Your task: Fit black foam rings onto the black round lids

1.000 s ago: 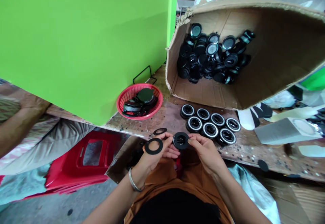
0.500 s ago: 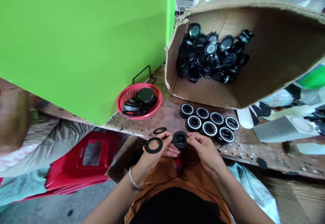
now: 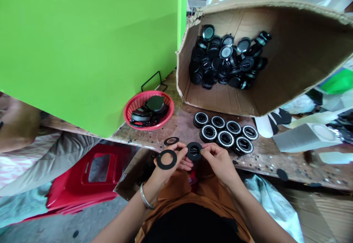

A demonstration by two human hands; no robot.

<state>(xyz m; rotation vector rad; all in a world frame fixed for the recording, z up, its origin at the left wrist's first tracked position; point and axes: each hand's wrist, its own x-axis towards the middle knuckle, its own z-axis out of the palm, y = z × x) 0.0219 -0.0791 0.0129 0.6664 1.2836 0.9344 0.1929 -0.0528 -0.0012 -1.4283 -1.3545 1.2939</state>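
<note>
Nearest the camera, the wearer's forearms came up over an orange-brown lap, a metal bangle [image 3: 145, 200] on the left wrist. The left hand [image 3: 168, 165] was closed around a flat black ring [image 3: 167, 159], which lay against its fingers with the hole facing up, and its thumb tip also touched the edge of a round black part [image 3: 194, 151]. The right hand [image 3: 218, 161] pinched that same part from the other side, thumb and forefinger tight on its rim, so the part sat between both hands just above the near edge of the wooden table [image 3: 264, 159]. A second thin black ring [image 3: 171, 140] lay flat on the table edge, just beyond the left fingers. Below left of the table stood a red plastic stool [image 3: 91, 171]. Just past the right hand, seven silver-rimmed black parts [image 3: 224, 138] sat in two touching rows on the table. Left of them, a red basket [image 3: 131, 107] held a few more black pieces. Behind the rows, a large cardboard box [image 3: 226, 97] lay tipped on its side, open toward the wearer, with a heap of black parts [image 3: 223, 59] piled at its back. A bright green panel [image 3: 91, 44] filled the upper left. At the far left edge, another person's arm [image 3: 16, 125] showed, blurred.
</note>
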